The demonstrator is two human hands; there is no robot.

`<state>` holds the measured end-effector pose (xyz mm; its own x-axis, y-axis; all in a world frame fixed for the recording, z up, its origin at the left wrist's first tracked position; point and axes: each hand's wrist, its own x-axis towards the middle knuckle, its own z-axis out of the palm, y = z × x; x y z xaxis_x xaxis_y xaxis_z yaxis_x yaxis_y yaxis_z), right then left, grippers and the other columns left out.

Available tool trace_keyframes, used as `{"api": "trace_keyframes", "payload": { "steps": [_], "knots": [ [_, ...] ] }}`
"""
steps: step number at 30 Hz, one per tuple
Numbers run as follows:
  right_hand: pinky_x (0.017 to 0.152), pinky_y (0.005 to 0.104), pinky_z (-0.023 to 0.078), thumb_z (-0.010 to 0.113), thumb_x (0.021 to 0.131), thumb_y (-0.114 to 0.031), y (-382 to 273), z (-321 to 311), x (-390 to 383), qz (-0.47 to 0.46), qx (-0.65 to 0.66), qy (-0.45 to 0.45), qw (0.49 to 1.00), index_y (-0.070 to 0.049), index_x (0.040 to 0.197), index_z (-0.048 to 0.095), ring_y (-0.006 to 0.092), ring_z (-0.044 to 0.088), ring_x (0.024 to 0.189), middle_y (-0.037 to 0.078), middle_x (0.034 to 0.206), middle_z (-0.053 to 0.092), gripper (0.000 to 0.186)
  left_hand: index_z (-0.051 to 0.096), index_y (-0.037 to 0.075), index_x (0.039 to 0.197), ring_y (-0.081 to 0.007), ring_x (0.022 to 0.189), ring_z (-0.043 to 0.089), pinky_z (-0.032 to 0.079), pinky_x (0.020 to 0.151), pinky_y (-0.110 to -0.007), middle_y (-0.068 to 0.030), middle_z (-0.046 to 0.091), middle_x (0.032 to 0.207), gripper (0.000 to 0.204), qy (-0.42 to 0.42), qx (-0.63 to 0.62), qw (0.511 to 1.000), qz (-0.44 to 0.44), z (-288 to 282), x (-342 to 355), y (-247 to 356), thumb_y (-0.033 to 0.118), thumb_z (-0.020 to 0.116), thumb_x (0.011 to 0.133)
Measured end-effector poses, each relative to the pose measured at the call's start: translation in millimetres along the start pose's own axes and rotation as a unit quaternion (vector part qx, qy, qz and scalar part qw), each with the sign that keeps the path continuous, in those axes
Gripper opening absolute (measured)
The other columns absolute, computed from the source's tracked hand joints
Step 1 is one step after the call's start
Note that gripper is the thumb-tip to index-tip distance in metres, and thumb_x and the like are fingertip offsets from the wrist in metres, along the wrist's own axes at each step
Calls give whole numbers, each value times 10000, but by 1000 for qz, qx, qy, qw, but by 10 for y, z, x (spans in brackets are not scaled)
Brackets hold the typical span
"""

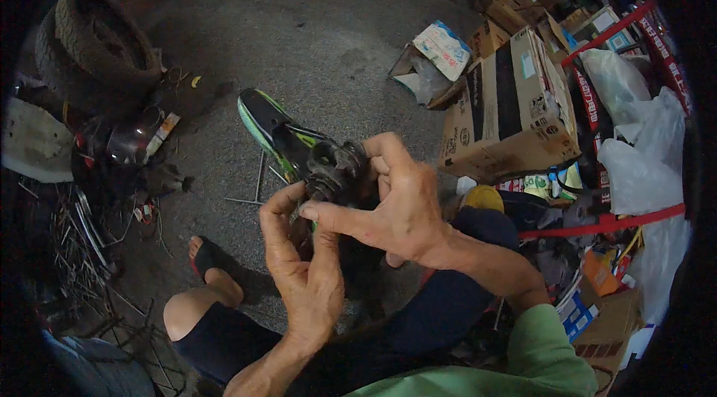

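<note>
Clock: centred on the held part, noon straight ahead of the worker.
Held part: a dark, grimy, ribbed, roughly cylindrical piece (336, 165), at the centre, up off the floor between both hands.
Right hand: the bare right hand (411, 206), at four o'clock, is clamped on the part, forefinger curled over its far side, thumb across the near end.
Left hand: the bare left hand (305, 266), at seven o'clock, has its forefinger against the near end; the right thumb overlaps it, so I can't tell whether it pinches.
Green-edged piece: a long, tapered black piece with bright green edging (261, 117), at ten, its near end hidden behind the part.
Rod: a thin grey metal rod (260, 177), on the floor at nine.
Tyres: dark treaded rubber tyres (101, 38), farther out at ten.
Carton: a large brown cardboard carton with a black band (541, 124), at two.
Bags: translucent white plastic bags (646, 165), at three.
</note>
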<state>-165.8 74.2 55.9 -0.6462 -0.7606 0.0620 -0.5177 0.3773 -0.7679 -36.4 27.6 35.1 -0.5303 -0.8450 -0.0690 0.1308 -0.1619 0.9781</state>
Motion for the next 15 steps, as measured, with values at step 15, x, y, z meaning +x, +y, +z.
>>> {"api": "trace_keyframes", "payload": {
  "steps": [15],
  "knots": [
    [560,297,488,517,973,-155,68,-215,75,8,168,-86,982,33,988,575,126,635,647,102,695,652,197,501,37,1220,-144,1001,584,466,898,-291,-94,636,1116,319,0,-64,996,-59,-154,68,-12,19,580,911]
  ]
}}
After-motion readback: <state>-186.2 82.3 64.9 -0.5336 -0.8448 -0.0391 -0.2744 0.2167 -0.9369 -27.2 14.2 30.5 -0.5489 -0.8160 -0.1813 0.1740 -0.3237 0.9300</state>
